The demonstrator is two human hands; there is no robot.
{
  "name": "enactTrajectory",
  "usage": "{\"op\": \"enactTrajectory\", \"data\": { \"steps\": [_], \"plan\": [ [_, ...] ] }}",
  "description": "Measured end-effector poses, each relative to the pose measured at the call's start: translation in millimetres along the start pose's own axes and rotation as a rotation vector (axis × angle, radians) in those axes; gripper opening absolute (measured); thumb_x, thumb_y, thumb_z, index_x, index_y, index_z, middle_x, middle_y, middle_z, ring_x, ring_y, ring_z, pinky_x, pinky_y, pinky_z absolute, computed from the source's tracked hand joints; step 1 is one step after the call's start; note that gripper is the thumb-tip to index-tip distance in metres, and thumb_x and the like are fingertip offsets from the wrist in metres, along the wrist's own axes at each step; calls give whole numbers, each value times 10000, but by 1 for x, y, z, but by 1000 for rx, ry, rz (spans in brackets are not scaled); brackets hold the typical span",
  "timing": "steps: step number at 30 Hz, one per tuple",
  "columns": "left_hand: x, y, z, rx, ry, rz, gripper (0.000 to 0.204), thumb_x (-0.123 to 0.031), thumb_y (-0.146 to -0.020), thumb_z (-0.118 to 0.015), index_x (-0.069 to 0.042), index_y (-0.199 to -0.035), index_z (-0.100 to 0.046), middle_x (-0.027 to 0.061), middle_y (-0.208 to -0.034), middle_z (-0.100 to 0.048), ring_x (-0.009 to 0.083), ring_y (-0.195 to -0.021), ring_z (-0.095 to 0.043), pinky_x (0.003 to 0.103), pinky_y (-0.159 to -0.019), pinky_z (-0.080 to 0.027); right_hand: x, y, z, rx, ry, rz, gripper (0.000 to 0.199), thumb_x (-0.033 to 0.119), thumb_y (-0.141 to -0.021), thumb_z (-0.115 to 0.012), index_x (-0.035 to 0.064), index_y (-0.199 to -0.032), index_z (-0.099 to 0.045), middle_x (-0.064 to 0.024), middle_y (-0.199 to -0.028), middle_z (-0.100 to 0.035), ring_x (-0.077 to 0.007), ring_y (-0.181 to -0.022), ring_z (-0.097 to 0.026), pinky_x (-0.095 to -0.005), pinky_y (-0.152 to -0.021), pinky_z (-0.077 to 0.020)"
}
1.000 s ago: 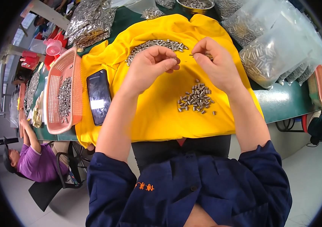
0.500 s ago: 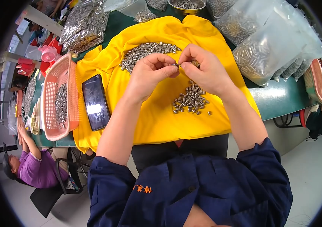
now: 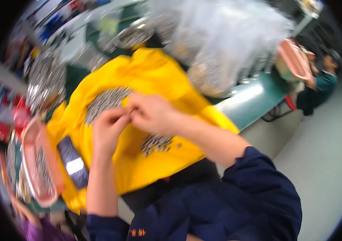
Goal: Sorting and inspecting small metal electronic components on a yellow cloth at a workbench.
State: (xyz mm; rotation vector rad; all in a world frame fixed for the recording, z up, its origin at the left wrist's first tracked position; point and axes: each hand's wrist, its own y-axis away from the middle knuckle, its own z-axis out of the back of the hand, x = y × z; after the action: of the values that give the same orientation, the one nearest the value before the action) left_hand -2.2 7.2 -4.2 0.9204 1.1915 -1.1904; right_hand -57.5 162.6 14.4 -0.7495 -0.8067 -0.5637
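Note:
My left hand (image 3: 108, 130) and my right hand (image 3: 153, 114) meet fingertip to fingertip over a yellow cloth (image 3: 138, 180). Both are closed in a pinch. Half a second earlier a small metal cylinder showed at my left fingertips; now blur and the fingers hide it. What my right fingers grip is too small to make out. Behind my hands lies a large heap of small metal cylinders (image 3: 105, 102). A smaller pile of such cylinders (image 3: 155, 144) rests on the cloth below my right wrist.
A dark phone (image 3: 67, 150) lies on the cloth, beside a pink basket (image 3: 54, 164) holding metal parts. Clear bags of parts (image 3: 211, 72) and a metal bowl (image 3: 136, 36) stand at the back. Co-workers sit at left and at right, the right one (image 3: 321, 86) near another pink basket (image 3: 289, 60).
The whole view has turned and shifted, with the cloth and piles now further left and tilted. My hands stay pinched together. The picture is more blurred.

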Motion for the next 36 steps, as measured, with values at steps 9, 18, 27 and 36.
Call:
{"op": "enactTrajectory", "data": {
  "steps": [9,18,27,36],
  "plan": [
    [-10,3,1,87,464,93,148,56,-758,-527,18,-899,-554,77,-821,-591,152,-733,-579,261,-700,-479,13,-1,4,23,-24,-17,61,83,-729,-497,51,-763,-457,-134,-669,-529,-317,-619,-517,-373,-534,-400],
    [-5,5,12,50,474,102,104,54,-755,-532,14,-845,-565,80,-803,-589,158,-708,-582,271,-683,-490,18,3,5,-75,35,3,65,80,-724,-497,45,-774,-472,-117,-657,-537,-269,-607,-535,-337,-531,-408],
    [-12,2,-1,77,399,89,109,8,-747,-562,47,-848,-557,108,-809,-592,170,-728,-588,254,-689,-480,13,-2,9,4,-115,-73,50,49,-736,-495,27,-779,-509,-61,-693,-539,-122,-622,-513,-250,-570,-420],
    [-10,3,9,111,337,49,100,7,-743,-576,33,-840,-578,92,-807,-610,136,-739,-591,225,-685,-471,14,-2,-2,50,-43,-9,83,67,-738,-483,32,-802,-443,-138,-662,-531,-301,-608,-522,-352,-538,-401]
  ]
}}
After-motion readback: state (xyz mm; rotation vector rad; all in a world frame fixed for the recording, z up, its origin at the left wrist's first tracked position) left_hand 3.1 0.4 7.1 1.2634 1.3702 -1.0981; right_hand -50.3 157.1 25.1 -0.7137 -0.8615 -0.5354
